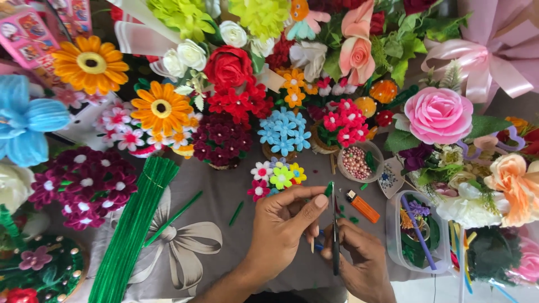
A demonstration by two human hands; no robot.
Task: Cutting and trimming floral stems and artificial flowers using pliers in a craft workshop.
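Counter (224,196) packed with fake flowers, green stems (132,224) bundled at left. Left hand (281,224) fingers pinch green bit (328,189) mid-counter, right against scissors (334,230). Right hand (362,261) wraps scissors handles. Orange lighter (362,206) just beside.

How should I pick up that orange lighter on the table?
Grip the orange lighter across its long narrow sides, near the middle, coming down from above. It lies flat on the grey cloth, slanted, with its black end up-left. The right hand is nearest to it.
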